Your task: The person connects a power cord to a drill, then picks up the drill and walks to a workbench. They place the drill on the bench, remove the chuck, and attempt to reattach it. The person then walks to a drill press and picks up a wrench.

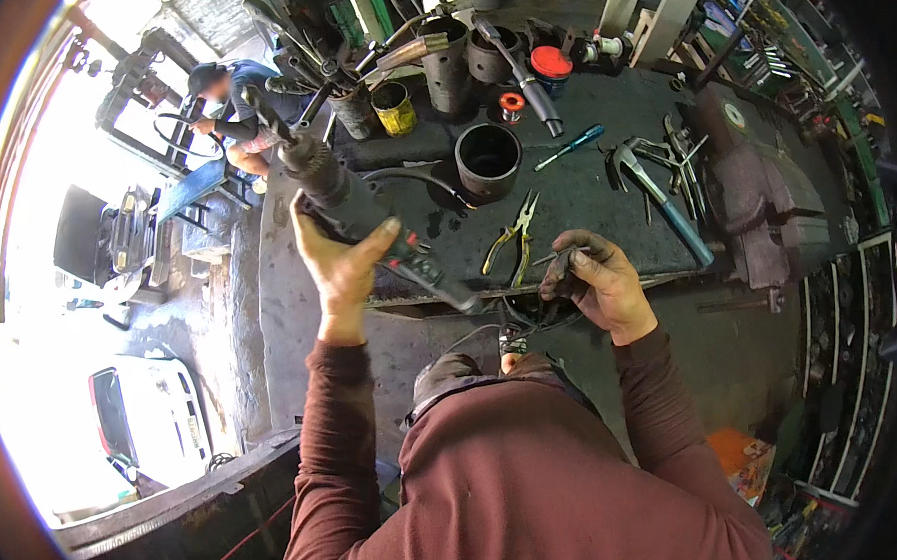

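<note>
The left hand [340,268] is wrapped around a dark, heavy cylinder part [339,190] and holds it up, tilted, above the front edge of the tabletop [585,189]. A thinner rod end [439,280] with a red mark comes out below the hand and points toward the right hand [599,283]. The right hand is curled and pinches a small dark piece [560,268] between thumb and fingers, just beside the tabletop edge. A black cable [530,316] loops under both hands.

On the tabletop, yellow pliers [515,239] lie near the right hand, and a black ring [488,158] stands behind them. Another person [223,110] sits well apart at the far left.

I think the main risk is the weight: the part looks greasy and one hand carries it, so it could slip and fall on the edge or the cable. The small piece could also drop to the floor, where it is hard to find.
</note>
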Action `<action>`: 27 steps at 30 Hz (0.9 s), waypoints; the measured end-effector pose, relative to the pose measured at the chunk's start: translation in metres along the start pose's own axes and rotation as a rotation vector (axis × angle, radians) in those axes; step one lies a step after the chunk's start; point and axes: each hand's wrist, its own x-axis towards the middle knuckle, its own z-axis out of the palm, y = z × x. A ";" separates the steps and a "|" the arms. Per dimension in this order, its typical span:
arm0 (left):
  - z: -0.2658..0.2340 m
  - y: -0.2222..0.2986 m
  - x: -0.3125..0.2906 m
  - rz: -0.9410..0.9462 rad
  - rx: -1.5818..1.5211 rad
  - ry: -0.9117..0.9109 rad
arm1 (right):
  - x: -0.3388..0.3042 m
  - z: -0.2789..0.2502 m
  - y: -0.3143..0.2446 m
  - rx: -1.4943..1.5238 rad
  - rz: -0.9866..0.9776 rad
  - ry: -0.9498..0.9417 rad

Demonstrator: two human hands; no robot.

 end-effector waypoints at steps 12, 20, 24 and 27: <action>0.031 -0.069 0.030 0.026 0.220 0.270 | 0.005 -0.003 -0.052 -0.046 0.002 0.108; 0.031 -0.121 0.012 -0.054 0.207 0.236 | 0.051 0.055 -0.014 -0.318 0.059 0.076; 0.035 -0.126 -0.004 -0.116 0.354 0.174 | 0.083 0.089 -0.006 -0.426 -0.062 -0.072; 0.037 -0.126 -0.013 -0.264 0.168 0.126 | 0.103 0.116 -0.001 -0.434 -0.033 -0.061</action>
